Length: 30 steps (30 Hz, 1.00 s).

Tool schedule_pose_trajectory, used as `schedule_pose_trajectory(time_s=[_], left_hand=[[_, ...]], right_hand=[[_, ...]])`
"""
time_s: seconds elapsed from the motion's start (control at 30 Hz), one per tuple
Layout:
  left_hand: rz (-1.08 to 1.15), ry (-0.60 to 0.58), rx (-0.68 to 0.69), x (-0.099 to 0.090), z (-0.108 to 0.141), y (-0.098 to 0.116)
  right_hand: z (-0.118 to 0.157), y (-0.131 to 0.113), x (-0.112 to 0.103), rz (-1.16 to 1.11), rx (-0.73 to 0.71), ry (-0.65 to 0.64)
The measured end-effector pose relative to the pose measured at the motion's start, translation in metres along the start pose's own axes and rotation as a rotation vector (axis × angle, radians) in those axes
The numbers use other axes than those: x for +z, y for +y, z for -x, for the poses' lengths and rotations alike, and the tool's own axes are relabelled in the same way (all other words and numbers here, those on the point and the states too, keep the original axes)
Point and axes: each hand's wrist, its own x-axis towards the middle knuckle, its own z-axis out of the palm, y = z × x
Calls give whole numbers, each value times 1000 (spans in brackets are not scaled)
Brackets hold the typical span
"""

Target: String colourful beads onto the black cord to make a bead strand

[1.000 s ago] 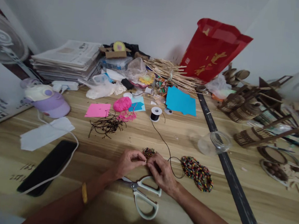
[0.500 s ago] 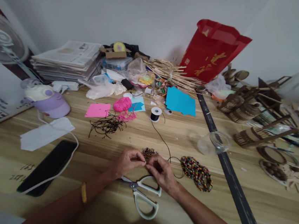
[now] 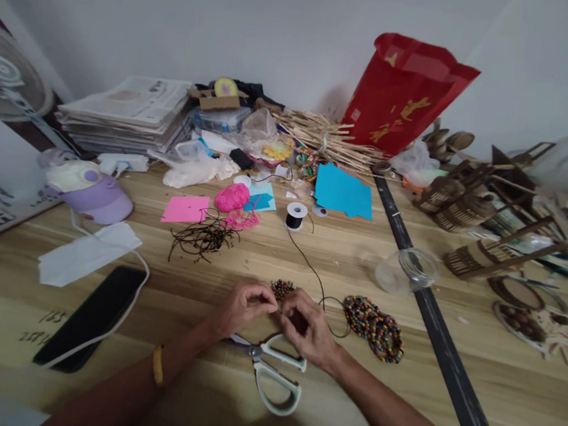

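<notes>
A pale wall (image 3: 232,20) closes the far side, behind a wood-grained table (image 3: 269,258); along its far edge we see a stack of newspapers (image 3: 128,104) at left and a red bag (image 3: 405,97) at right. At the near centre, the left hand (image 3: 242,309) has thumb and index fingertips pressed together; whatever lies between them is too small for us to tell; the right hand (image 3: 310,329) is curled just beside it, and we cannot tell whether its fingertips pinch anything. Just beyond the hands lies a small heap of coloured beads (image 3: 283,288); to their right rests a looped bead strand (image 3: 373,329). A black cord (image 3: 311,267) runs nearward from a white-flanged spool (image 3: 295,217) and curves between right hand and strand; on the near side we find pale-handled scissors (image 3: 254,352), blades toward the left; farther left lie dark cord pieces (image 3: 206,237) and a black phone (image 3: 87,321).
</notes>
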Motion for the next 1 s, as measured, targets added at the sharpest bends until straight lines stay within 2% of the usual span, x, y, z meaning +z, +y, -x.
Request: schedule_pose_trajectory(time_s=[0.27,0.37,0.63,0.87,1.0], left_hand=[[-22,7,-15,-1,1,1],[-29,21,-20,0,1,1],[-74,57,20,5,1,1],[-141,74,42,5,0,7],[-151,100,59,4,0,7]], right_hand=[[-2,-4,-6,-120,203,71],[-1,-3,-3,-177,247,54],[-4,-1,-1,-133,139,19],[-3,0,1,-119,173,39],[-3,1,1,-93,127,36]])
